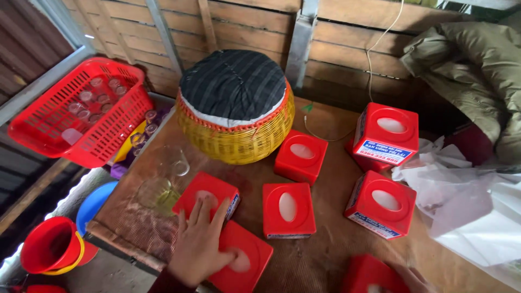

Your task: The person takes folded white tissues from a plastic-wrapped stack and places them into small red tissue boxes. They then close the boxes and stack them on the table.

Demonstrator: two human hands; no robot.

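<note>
Left hand, fingers apart, presses two red boxes beside a glass jug.

Soft, even daylight fills the scene, brightest on the white plastic sheet at right, which washes out slightly, while the lower left corner around the red bucket falls dim. Shadows are faint and diffuse, with a mild sheen on the lids of the red boxes and the clear glass jug hard to read. Wide-angle distortion bends the wooden slat wall and metal posts outward, and the left hand at the bottom edge is slightly blurred
</note>
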